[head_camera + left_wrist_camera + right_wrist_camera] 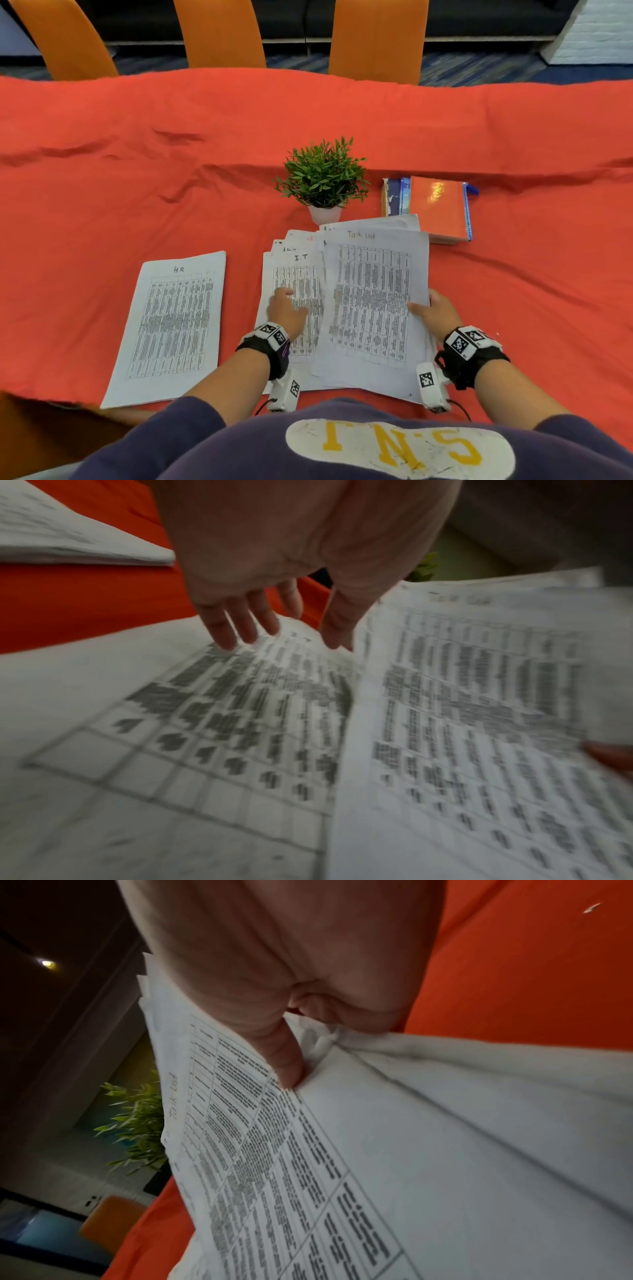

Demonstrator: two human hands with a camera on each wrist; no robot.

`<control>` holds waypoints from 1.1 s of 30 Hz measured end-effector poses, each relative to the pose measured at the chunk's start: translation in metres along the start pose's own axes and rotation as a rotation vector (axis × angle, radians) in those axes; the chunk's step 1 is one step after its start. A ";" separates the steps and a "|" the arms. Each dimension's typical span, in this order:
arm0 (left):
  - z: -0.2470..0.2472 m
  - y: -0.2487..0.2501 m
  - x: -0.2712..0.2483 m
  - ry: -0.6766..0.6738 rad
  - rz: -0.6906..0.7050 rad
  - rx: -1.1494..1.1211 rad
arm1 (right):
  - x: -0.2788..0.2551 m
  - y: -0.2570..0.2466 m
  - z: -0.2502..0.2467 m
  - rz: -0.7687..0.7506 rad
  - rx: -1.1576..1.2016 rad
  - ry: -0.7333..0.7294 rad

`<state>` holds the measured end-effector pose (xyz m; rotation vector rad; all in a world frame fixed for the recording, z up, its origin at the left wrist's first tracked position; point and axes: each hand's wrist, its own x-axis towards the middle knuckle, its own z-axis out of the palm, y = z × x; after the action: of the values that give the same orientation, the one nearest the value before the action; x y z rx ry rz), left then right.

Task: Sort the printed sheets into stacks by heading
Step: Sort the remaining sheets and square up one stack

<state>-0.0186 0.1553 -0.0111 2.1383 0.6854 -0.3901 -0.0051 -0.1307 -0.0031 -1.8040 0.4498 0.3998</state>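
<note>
A stack of printed sheets headed "HR" (pixel 171 325) lies at the left on the red cloth. In the middle, a sheet headed "I.T" (pixel 294 274) tops a fanned pile. My left hand (pixel 286 306) hovers over it, fingers (pixel 240 626) straight and spread, holding nothing. My right hand (pixel 433 313) pinches the right edge of a bundle topped by the "Task List" sheet (pixel 373 301), thumb (pixel 284 1056) on top, the other fingers hidden beneath. That bundle (pixel 308 1150) is lifted and tilted, overlapping the I.T pile.
A small potted plant (pixel 323 178) stands just behind the papers. Books with an orange cover (pixel 438 205) lie at its right. Red cloth (pixel 137 171) covers the table. Three orange chair backs (pixel 219 31) stand along the far edge.
</note>
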 end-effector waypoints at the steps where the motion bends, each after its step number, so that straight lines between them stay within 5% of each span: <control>1: -0.004 -0.010 0.006 0.070 -0.041 0.098 | 0.001 0.003 -0.002 0.011 0.010 0.020; 6: -0.014 -0.046 0.023 0.093 -0.194 0.265 | 0.006 0.018 -0.008 0.057 0.027 0.095; 22: -0.023 -0.038 0.036 0.181 0.140 0.188 | 0.008 0.024 -0.005 0.112 -0.006 0.097; 33: -0.023 -0.034 0.059 0.121 0.031 0.255 | 0.004 0.027 -0.008 0.096 -0.032 0.114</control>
<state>0.0095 0.2101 -0.0475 2.4271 0.7007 -0.3489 -0.0144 -0.1452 -0.0255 -1.8473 0.6147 0.3736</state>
